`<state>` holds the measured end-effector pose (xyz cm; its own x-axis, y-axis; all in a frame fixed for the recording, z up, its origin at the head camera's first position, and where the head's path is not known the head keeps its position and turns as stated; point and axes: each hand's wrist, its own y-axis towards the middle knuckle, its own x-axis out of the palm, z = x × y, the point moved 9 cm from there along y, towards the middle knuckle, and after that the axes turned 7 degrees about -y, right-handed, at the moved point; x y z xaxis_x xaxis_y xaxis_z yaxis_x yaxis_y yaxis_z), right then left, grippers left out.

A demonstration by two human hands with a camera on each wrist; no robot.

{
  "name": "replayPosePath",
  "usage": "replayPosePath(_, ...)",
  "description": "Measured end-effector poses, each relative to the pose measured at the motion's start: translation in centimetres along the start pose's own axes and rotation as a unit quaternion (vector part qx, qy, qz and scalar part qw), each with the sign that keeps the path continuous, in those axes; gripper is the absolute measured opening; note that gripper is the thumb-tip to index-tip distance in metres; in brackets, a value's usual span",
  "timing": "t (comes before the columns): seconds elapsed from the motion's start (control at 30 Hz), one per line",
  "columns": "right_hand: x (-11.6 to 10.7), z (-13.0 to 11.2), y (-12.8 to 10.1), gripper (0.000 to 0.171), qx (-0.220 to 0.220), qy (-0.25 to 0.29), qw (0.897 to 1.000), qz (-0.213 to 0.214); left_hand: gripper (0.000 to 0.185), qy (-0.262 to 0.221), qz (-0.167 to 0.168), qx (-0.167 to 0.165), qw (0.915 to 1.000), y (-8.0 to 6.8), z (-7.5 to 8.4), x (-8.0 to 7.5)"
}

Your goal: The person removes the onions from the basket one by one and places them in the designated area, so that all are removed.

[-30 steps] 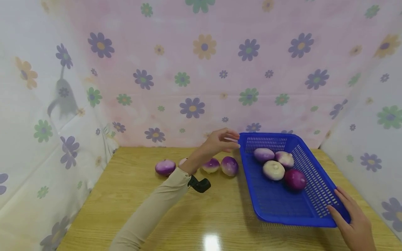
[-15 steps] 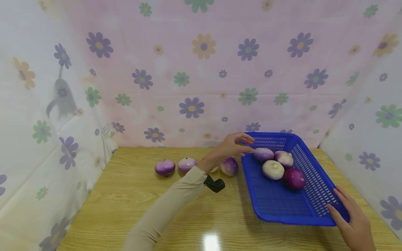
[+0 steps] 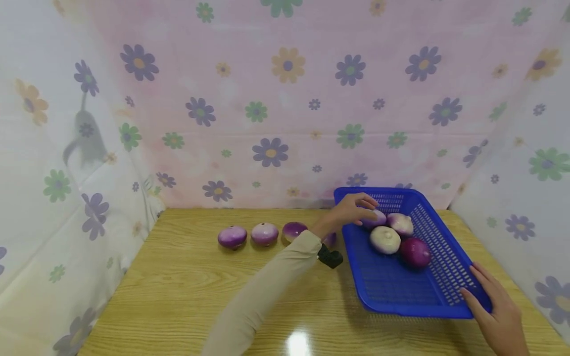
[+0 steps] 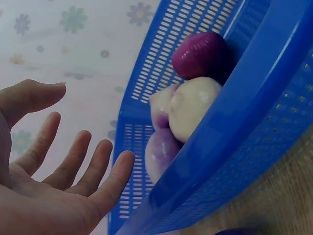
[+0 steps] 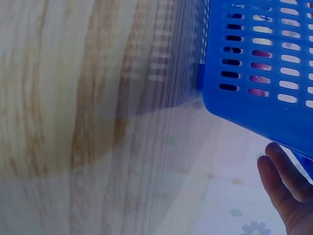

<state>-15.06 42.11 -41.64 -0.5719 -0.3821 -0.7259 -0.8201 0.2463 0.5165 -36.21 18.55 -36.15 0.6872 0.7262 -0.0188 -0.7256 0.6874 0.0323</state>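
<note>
Basket wall (image 3: 352, 242) beside onions (image 3: 385, 240)

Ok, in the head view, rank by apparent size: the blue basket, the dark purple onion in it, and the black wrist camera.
1. blue basket, clearly largest.
2. dark purple onion.
3. black wrist camera, slightly smaller; it is partly hidden by the sleeve, so this ranking is unsure.

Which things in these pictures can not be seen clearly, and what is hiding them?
- Fourth onion on the table: head view, mostly behind the left sleeve.
- Left hand: whether it touches the pale purple onion cannot be told.
- Right hand: cut by the frame edge; its fingers only partly visible beside the blue basket.
</note>
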Motion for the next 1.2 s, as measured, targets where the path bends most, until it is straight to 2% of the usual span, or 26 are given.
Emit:
replayPosePath(0.3,-0.5,-0.2,0.0,0.055,-0.013,0.019,1.000,0.012,0.022,-0.002,0.028,-0.029,0.9992,2.3,-2.2,1.6)
replayPosePath(0.5,-0.5,-0.1,0.1,0.055,-0.016,0.024,1.000,0.012,0.025,0.018,0.048,-0.047,0.9975,3.2,-3.3,2.9)
replayPosePath(0.63,-0.4,0.0,0.0,0.056,-0.014,0.029,0.999,0.009,0.030,0.037,0.069,-0.068,0.9946,3.6,-4.2,3.4)
replayPosePath(0.8,-0.5,0.1,0.0,0.056,-0.013,0.035,0.999,0.010,0.025,0.048,0.108,-0.095,0.9885,4.1,-5.0,3.7)
replayPosePath(0.9,-0.6,0.0,0.1,0.055,-0.022,0.039,0.999,0.016,0.021,0.040,0.120,-0.080,0.9888,4.5,-5.3,4.0)
replayPosePath(1.07,-0.5,-0.2,0.1,0.055,-0.024,0.040,0.999,0.016,0.017,0.063,0.141,-0.045,0.9871,4.8,-5.5,4.6)
replayPosePath(1.13,-0.4,-0.1,0.1,0.055,-0.019,0.039,0.999,0.014,0.019,0.086,0.151,-0.054,0.9833,4.8,-5.8,4.8)
replayPosePath(1.2,-0.5,0.0,0.1,0.055,-0.020,0.039,0.999,0.016,0.023,0.090,0.150,-0.062,0.9827,4.9,-6.2,5.2)
